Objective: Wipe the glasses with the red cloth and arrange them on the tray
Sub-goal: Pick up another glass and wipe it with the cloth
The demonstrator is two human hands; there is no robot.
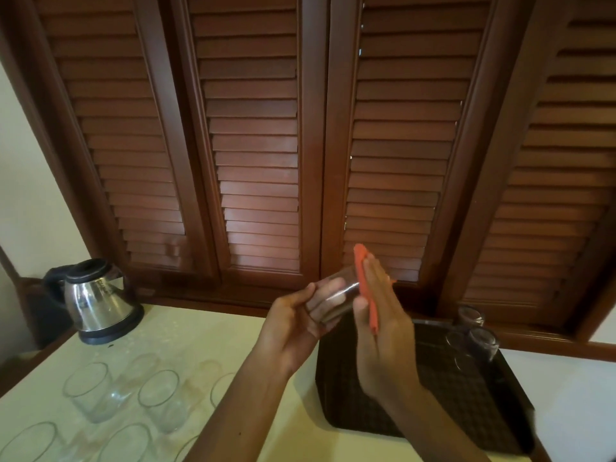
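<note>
Fingers (310,296) curl round glass (336,295) — right hand (383,331) presses red cloth (365,288).

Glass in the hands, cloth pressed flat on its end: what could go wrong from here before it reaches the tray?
1. The left hand holds the glass on its side in mid-air, while the right hand pushes the red cloth against it with flat fingers; a hard push could slip it loose.
2. The tray already holds glasses at its far right corner; setting this one close could knock them.
3. Unwiped glasses stand under the left forearm, easy to topple.
</note>
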